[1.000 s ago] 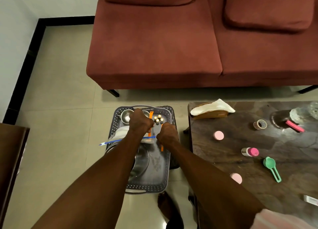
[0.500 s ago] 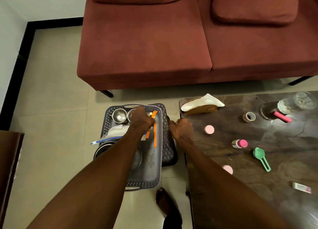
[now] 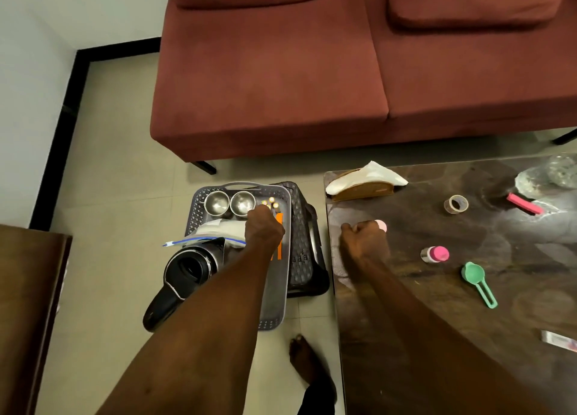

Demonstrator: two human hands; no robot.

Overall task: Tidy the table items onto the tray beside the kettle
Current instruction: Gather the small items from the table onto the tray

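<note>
At far left, the corner of a brown cabinet [image 3: 28, 305] stands on the tiled floor. Next, a black kettle [image 3: 184, 274] lies at the near-left of a grey tray [image 3: 276, 293], its open mouth facing up and its handle reaching over the tray's near-left edge. A clear bag [image 3: 215, 232] with a blue strip lies behind the kettle, and two steel cups [image 3: 229, 203] stand side by side at the tray's far end, with several small yellow-tipped items [image 3: 271, 203] just to their right. The left hand [image 3: 262, 230] hovers over the tray's far right part, knuckles up and fingers curled under; whether it holds anything cannot be told. Orange strips [image 3: 278, 249] show just beside its wrist. The tray rests on a dark basket [image 3: 304, 252], which stands on the floor between the sofa [image 3: 271, 80] and a bare foot [image 3: 307, 364]. To the right, the dark table [image 3: 468, 336] bears the right hand [image 3: 363, 241], closed in a loose fist near the table's left edge, touching a pink lid [image 3: 381, 225]; a grip on it cannot be confirmed. Beyond lie a tissue box [image 3: 362, 183], a tape roll [image 3: 456, 204], a pink-capped bottle [image 3: 435, 254] on its side, a green scoop [image 3: 477, 282], and a pink bar [image 3: 524, 203].
</note>
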